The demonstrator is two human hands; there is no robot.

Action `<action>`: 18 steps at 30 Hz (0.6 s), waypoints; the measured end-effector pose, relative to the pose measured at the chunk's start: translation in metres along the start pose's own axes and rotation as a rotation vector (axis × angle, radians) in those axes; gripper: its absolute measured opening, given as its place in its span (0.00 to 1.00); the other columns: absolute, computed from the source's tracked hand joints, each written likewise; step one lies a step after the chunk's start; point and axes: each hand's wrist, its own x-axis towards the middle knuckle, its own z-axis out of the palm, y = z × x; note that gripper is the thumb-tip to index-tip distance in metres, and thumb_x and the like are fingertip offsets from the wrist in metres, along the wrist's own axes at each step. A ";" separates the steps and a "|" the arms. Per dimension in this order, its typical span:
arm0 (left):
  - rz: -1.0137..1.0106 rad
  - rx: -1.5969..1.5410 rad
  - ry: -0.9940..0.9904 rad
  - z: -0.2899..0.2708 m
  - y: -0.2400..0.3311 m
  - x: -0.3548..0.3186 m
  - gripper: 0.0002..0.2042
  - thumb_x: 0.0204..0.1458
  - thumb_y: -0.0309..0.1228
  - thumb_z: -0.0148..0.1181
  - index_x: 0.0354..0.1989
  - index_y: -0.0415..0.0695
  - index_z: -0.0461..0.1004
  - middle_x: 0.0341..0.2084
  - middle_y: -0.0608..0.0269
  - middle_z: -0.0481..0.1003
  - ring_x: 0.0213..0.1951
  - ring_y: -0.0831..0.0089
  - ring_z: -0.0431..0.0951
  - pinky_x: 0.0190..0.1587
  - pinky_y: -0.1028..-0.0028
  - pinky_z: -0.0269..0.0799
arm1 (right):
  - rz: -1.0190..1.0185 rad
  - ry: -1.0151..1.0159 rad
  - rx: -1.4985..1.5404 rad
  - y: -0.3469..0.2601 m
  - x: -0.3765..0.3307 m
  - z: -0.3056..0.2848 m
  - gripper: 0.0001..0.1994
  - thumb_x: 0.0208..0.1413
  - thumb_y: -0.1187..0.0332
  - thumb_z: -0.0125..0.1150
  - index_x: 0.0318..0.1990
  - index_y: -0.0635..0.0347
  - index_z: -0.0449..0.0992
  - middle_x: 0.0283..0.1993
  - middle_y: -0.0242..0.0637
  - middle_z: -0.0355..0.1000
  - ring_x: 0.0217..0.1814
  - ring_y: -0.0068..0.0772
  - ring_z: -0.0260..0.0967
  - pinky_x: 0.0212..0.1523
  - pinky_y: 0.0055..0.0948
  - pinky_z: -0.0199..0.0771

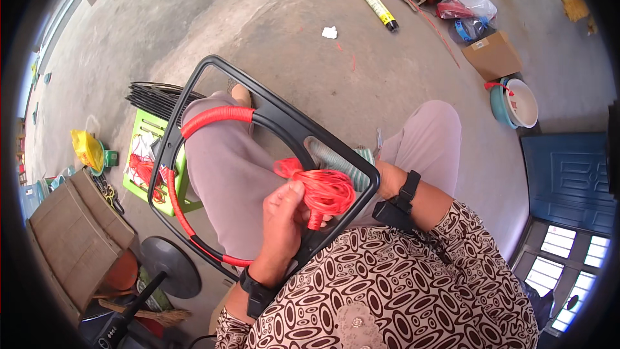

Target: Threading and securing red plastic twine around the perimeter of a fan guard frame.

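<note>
A black frame (284,108) with a curved inner ring rests tilted across my lap. Red plastic strip is wound tightly around parts of it, at the upper curve (216,116) and down the left side. My left hand (282,216) pinches a looped bundle of red plastic strip (328,190) between thumb and fingers, over the frame's lower right part. My right hand (352,163), which seems to be in a striped glove, is behind the frame's right side; its fingers are hidden by the frame and the bundle.
A green stool (137,178) at my left bears more red strip (142,167) and a black coil (155,98). A round black base (171,266) stands at lower left. A spray can (380,10), cardboard box (492,55) and basins (520,103) lie beyond, to the right.
</note>
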 end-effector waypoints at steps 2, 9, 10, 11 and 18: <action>-0.022 -0.022 0.024 0.000 -0.004 0.003 0.16 0.60 0.38 0.46 0.38 0.34 0.70 0.28 0.55 0.76 0.26 0.71 0.77 0.27 0.75 0.74 | -0.124 0.030 0.093 0.012 0.014 -0.010 0.17 0.57 0.60 0.56 0.45 0.64 0.71 0.42 0.35 0.72 0.39 0.21 0.69 0.41 0.20 0.72; -0.193 -0.037 0.058 -0.006 -0.002 0.004 0.20 0.59 0.42 0.43 0.41 0.34 0.69 0.29 0.50 0.75 0.26 0.63 0.77 0.28 0.70 0.75 | -0.646 0.109 0.703 0.006 0.036 -0.061 0.15 0.54 0.63 0.55 0.45 0.61 0.70 0.46 0.43 0.71 0.48 0.42 0.69 0.52 0.43 0.70; -0.185 -0.041 0.045 -0.008 -0.002 0.003 0.21 0.58 0.43 0.43 0.42 0.34 0.69 0.29 0.49 0.75 0.27 0.63 0.77 0.29 0.70 0.75 | -0.711 0.113 0.755 -0.001 0.026 -0.073 0.13 0.54 0.64 0.53 0.44 0.59 0.69 0.46 0.43 0.71 0.48 0.43 0.68 0.53 0.45 0.67; -0.178 -0.044 0.028 -0.006 -0.001 0.001 0.21 0.58 0.43 0.42 0.42 0.33 0.69 0.30 0.49 0.75 0.28 0.63 0.77 0.31 0.70 0.74 | -0.779 0.118 0.808 -0.006 0.007 -0.087 0.11 0.55 0.65 0.52 0.44 0.57 0.69 0.45 0.44 0.70 0.47 0.44 0.68 0.55 0.47 0.65; -0.175 -0.045 -0.035 -0.006 0.001 0.003 0.21 0.57 0.42 0.42 0.41 0.32 0.70 0.29 0.50 0.75 0.29 0.65 0.75 0.33 0.70 0.72 | -0.969 0.190 0.686 0.004 -0.128 -0.243 0.09 0.60 0.66 0.50 0.41 0.63 0.67 0.23 0.26 0.56 0.20 0.15 0.55 0.18 0.15 0.54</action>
